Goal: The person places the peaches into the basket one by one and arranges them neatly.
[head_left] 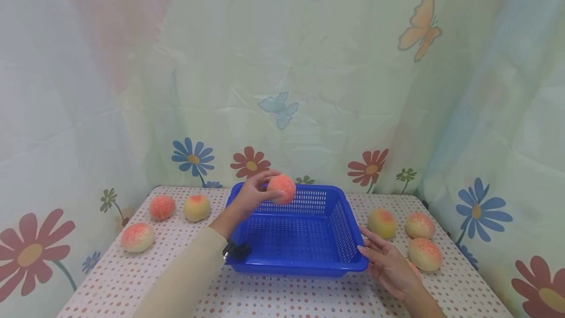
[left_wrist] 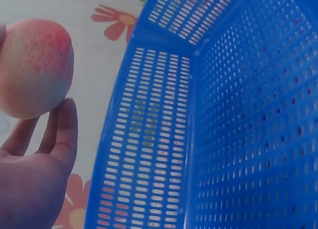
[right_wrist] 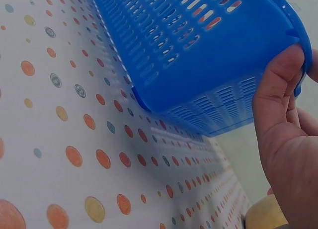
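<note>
My left hand (head_left: pixel 250 196) grips a pinkish-red peach (head_left: pixel 282 189) over the far part of a blue plastic basket (head_left: pixel 300 266). In the left wrist view, the fingers (left_wrist: pixel 64 127) lie against the underside of the peach (left_wrist: pixel 36 67), whose lower part is pale. At the basket's right side, my right hand (head_left: pixel 390 265) pinches the rim near the front corner. The right wrist view shows thumb and fingers of that hand (right_wrist: pixel 293 134) on either side of the rim. The basket has slotted walls, and its visible floor holds no peach.
To the left lie a red peach (head_left: pixel 162 207), a yellow one (head_left: pixel 196 208) and a pale one (head_left: pixel 138 237). Several more, including a yellow peach (head_left: pixel 382 223), lie right of the basket, one partly behind my right hand. A flowered curtain (head_left: pixel 326 126) hangs behind the dotted tabletop (head_left: pixel 212 288).
</note>
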The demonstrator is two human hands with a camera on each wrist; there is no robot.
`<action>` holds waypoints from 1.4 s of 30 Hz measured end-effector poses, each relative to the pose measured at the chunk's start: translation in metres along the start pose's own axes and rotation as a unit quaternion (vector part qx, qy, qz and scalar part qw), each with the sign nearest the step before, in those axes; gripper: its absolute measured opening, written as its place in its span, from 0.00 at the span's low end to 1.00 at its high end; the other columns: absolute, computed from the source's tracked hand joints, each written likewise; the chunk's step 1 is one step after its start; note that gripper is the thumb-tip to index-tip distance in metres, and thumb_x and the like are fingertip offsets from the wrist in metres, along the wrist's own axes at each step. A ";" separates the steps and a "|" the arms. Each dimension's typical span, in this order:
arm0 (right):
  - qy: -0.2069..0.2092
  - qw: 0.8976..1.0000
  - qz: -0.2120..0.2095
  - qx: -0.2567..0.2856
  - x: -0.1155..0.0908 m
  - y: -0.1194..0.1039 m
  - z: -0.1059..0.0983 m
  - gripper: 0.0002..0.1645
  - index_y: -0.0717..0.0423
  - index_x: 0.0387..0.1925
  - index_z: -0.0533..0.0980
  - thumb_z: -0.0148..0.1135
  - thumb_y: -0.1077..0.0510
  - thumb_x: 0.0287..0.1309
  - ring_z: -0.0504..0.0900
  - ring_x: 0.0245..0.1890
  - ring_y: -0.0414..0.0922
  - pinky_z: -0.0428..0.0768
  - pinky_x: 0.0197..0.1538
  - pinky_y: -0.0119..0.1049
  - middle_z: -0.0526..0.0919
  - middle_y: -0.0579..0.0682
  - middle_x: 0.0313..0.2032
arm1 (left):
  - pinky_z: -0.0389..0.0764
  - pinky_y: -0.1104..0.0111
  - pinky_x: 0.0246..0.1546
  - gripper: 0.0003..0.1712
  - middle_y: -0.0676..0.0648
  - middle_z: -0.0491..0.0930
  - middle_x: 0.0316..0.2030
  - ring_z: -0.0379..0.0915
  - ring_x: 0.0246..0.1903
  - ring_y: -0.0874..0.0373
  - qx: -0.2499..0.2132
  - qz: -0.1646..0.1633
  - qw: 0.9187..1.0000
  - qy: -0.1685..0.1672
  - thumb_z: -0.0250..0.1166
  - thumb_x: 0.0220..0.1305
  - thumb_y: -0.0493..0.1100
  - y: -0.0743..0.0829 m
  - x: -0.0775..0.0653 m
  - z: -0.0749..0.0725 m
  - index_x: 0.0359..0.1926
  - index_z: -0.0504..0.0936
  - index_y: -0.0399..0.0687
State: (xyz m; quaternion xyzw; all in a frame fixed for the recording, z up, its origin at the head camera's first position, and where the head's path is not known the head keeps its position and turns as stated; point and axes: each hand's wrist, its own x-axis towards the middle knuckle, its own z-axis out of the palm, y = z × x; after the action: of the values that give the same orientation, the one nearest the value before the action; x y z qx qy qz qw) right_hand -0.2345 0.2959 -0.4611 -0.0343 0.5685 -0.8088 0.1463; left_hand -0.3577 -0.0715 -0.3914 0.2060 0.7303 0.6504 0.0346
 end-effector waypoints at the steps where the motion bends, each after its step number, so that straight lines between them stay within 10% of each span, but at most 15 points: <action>1: -0.001 1.000 0.000 0.001 0.000 0.000 0.000 0.29 0.36 0.71 0.67 0.55 0.62 0.75 0.86 0.51 0.41 0.86 0.56 0.37 0.83 0.44 0.51 | 0.82 0.54 0.59 0.33 0.48 0.81 0.61 0.77 0.60 0.49 0.004 0.000 1.000 -0.001 0.76 0.60 0.49 -0.001 0.001 0.001 0.66 0.78 0.60; 42: -0.020 1.000 0.010 0.009 0.000 -0.001 -0.003 0.28 0.31 0.68 0.71 0.53 0.62 0.76 0.86 0.53 0.43 0.85 0.58 0.39 0.82 0.45 0.53 | 0.81 0.51 0.62 0.34 0.49 0.78 0.63 0.76 0.61 0.50 0.029 -0.066 0.996 -0.044 0.78 0.57 0.55 -0.025 0.042 0.032 0.65 0.78 0.66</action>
State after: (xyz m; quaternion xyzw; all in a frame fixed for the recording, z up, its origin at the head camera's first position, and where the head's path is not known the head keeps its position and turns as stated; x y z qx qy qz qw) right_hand -0.2357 0.2992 -0.4614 -0.0432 0.5583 -0.8117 0.1661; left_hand -0.3923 -0.0289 -0.4117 0.1870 0.7587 0.6153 0.1039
